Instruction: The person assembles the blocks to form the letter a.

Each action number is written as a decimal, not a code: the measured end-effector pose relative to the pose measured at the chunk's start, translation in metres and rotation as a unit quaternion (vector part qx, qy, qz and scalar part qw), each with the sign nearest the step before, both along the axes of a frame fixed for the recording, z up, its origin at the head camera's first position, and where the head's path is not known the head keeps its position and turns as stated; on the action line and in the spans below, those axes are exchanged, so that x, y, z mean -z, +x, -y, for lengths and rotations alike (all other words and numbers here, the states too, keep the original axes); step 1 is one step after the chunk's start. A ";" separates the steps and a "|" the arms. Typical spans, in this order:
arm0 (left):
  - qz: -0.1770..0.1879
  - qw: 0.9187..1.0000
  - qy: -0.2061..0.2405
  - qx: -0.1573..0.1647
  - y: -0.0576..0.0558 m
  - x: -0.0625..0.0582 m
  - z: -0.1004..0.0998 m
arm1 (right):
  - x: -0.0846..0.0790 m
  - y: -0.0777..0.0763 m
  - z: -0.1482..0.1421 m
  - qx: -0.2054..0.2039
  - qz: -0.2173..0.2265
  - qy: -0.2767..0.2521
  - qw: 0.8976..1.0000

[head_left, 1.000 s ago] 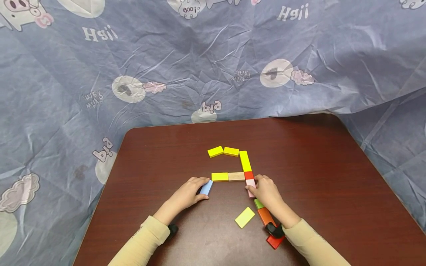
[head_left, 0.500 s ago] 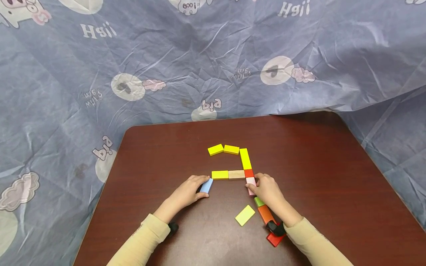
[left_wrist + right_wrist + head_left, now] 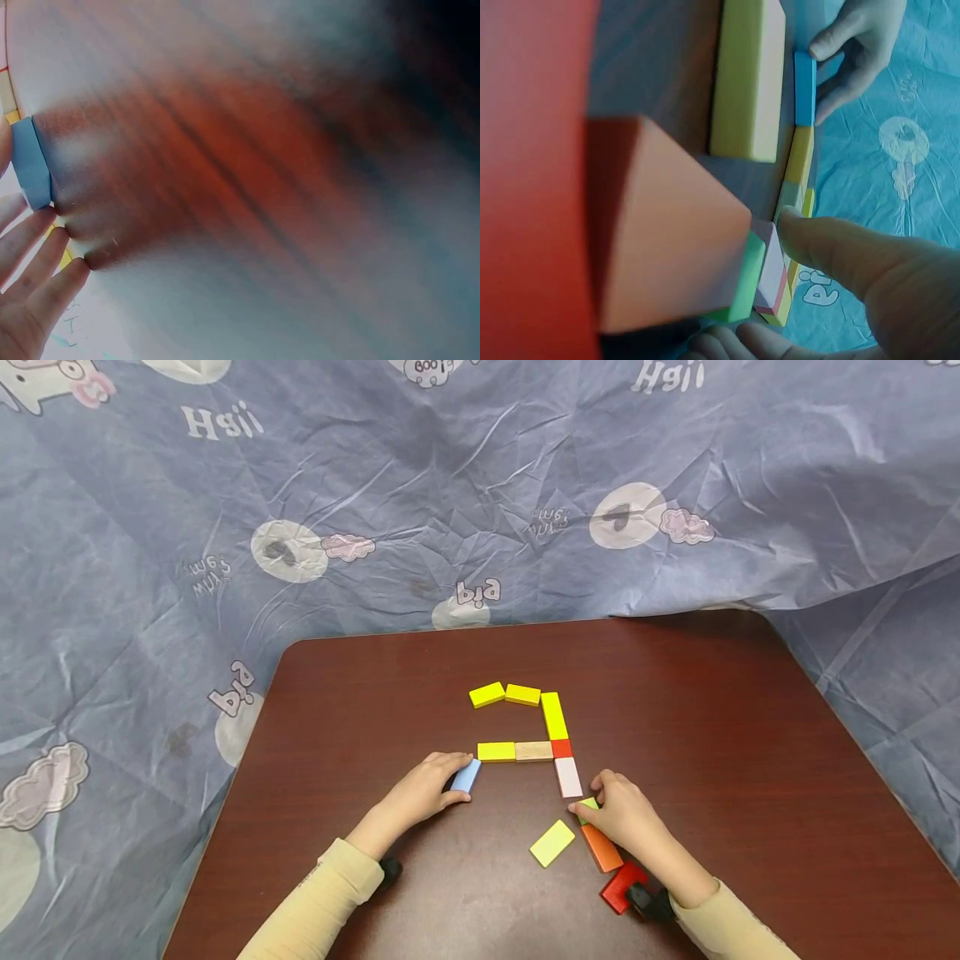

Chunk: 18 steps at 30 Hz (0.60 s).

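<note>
My left hand (image 3: 422, 789) pinches a light blue block (image 3: 467, 775) between thumb and fingers, beside the left end of a row of blocks. In the left wrist view the blue block (image 3: 31, 163) shows past the fingers. My right hand (image 3: 626, 814) reaches over a green block (image 3: 588, 810), its thumb crossing above it and its fingers on the far right side. The right wrist view shows a small gap between the thumb and the green block (image 3: 746, 277). Just ahead lies a pale pink block (image 3: 568, 777); an orange block (image 3: 602, 849) lies directly behind the green one.
The row holds a yellow block (image 3: 496, 752), a natural wood block (image 3: 533, 751) and a red end (image 3: 561, 748). More yellow blocks (image 3: 522, 695) lie behind. A pale yellow block (image 3: 552, 843) and red blocks (image 3: 622, 887) lie nearer on the brown table (image 3: 360, 685).
My right hand has left the pink block and moved back toward me, over the green block. My left hand stays on the blue block.
</note>
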<state>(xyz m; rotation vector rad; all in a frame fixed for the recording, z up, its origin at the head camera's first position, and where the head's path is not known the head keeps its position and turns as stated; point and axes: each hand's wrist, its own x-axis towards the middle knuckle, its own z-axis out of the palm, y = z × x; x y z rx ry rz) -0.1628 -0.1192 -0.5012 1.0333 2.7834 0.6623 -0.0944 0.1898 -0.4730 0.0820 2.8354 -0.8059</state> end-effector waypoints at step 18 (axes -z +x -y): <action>-0.007 1.000 -0.003 0.004 0.002 -0.002 -0.001 | 0.013 0.021 0.011 -0.009 -0.066 0.029 0.997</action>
